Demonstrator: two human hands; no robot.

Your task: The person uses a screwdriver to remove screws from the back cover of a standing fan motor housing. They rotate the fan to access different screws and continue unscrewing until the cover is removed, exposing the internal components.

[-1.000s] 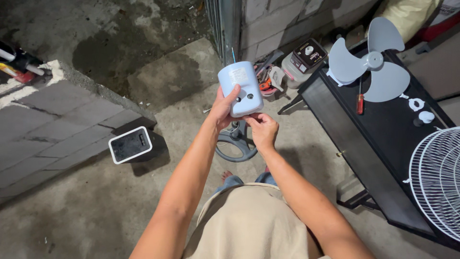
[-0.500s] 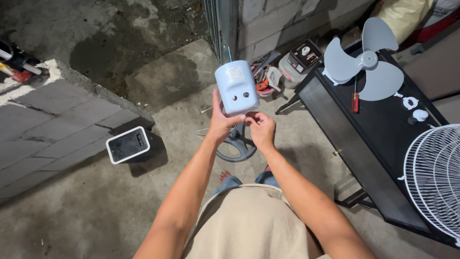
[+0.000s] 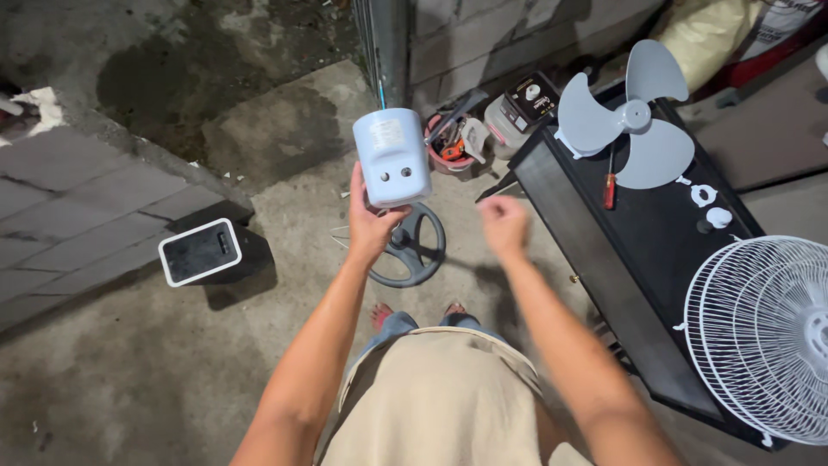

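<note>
Left hand [image 3: 373, 226] holds a pale blue fan housing [image 3: 392, 156] upright.
Its grip is grasping the housing's base; the right hand [image 3: 504, 223] hangs loosely curled, holding nothing, beside the black surface [image 3: 655, 250].

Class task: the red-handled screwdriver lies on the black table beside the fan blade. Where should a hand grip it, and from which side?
Grip the screwdriver by its red handle, coming from above: it lies flat on the black table, with the fan blade crowding its shaft end.
</note>
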